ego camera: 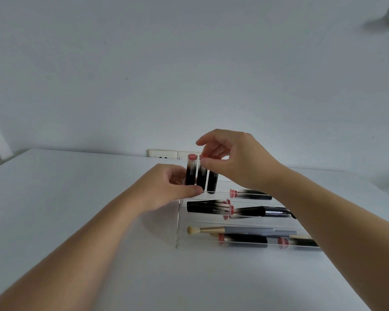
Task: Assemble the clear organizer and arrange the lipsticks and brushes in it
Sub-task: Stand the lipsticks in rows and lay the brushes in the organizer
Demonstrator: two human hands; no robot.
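Note:
A clear stepped organizer [178,230] stands on the white table. Three black lipsticks with pink caps stand upright in its back tier: the left one [191,173], the middle one [202,176] and the right one [212,182]. My right hand [231,160] pinches the top of the middle lipstick between thumb and fingers. My left hand [169,187] grips the organizer's back left corner, thumb along the tier's front edge. More lipsticks [208,208] lie flat in the lower tiers. A brush with a cream tip [222,230] lies in the front tier.
The white table [76,209] runs to a plain wall. A wall socket plate [164,153] sits just behind the organizer. The table's right edge slopes away past my right forearm.

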